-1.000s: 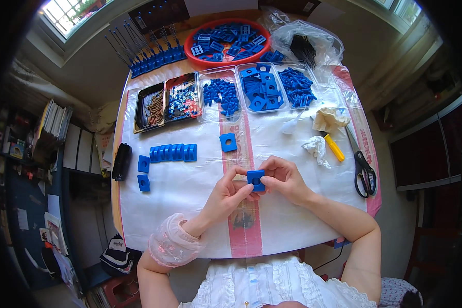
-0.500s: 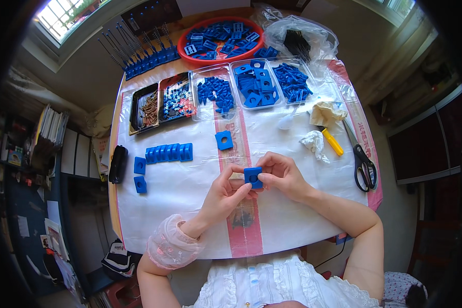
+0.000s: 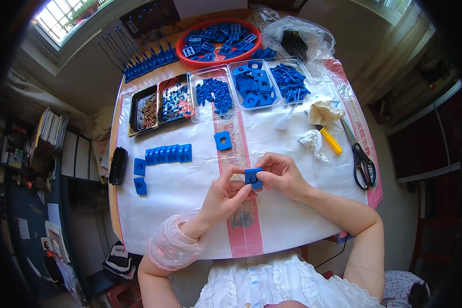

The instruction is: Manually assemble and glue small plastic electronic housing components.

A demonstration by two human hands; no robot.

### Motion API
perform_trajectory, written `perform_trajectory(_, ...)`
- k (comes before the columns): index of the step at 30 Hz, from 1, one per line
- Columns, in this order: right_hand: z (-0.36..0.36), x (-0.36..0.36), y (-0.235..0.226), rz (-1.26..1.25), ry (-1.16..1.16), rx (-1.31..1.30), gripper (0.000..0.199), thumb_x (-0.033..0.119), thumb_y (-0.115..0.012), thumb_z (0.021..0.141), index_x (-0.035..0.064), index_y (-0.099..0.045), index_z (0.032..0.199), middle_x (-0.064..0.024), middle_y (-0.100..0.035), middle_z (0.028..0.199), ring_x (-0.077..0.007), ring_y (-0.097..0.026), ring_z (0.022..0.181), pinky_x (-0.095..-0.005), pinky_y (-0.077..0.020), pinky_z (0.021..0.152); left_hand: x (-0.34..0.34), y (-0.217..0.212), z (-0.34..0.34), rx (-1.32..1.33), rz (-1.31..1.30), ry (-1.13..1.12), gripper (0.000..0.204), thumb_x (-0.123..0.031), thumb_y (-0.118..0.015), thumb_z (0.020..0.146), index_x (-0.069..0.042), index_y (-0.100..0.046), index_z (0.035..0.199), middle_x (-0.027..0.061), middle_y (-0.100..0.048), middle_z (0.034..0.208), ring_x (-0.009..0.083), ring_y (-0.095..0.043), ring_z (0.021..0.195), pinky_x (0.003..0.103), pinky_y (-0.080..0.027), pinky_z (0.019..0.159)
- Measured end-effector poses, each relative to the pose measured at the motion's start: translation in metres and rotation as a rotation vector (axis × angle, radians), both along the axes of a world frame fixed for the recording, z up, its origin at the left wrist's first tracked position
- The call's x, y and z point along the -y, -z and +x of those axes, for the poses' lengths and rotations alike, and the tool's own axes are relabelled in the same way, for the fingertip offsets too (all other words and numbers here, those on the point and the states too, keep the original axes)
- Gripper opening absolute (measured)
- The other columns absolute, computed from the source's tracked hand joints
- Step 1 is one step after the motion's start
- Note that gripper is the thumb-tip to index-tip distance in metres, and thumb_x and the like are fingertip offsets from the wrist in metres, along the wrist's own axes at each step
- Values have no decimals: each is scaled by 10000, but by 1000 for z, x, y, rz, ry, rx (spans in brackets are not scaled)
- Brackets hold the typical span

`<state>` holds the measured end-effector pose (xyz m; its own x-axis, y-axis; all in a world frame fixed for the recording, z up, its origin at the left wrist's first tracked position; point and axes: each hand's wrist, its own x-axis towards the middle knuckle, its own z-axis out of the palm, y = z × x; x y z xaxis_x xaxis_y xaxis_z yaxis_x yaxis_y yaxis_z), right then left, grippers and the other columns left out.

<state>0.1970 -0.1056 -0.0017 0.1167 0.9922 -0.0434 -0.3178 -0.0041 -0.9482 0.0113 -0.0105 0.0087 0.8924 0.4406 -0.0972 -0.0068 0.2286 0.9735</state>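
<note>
Presently, we find the left hand (image 3: 227, 194) and the right hand (image 3: 286, 180) clamped on one blue square piece (image 3: 250, 174), held over the white-covered table (image 3: 169, 200). We note a loose blue plate (image 3: 218, 141) beyond it and a row of blue blocks (image 3: 168, 153) to the left.

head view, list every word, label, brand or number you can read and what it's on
Right pink stripe of the white sheet: reddish characters, not copied out here.
Middle pink stripe: partial lettering, not copied out here.
Bag at lower left: marking too small to read.
Held blue piece: no text seen.
</note>
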Motion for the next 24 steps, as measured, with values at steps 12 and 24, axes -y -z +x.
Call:
perform_trajectory(12,0,0,2,12,9,0,103,75,-628,908,-2,-592,968,-25,-620,835,-59,-572,686,-211,-462,602,-2,-4,0,-11,-28,3,310,-21,-521,971,-1,-404,1258,169,-697,1022,185,-693,894,285,-564,797)
perform_trajectory(24,3,-1,-3,33,-74,-35,221,7,-656,872,-1,-540,1061,-41,-627,963,-98,-628,906,-259,-533,771,-2,-2,0,16,-67,-26,352,-34,-522,976,-1,-395,1303,179,-687,1032,195,-701,890,278,-571,783)
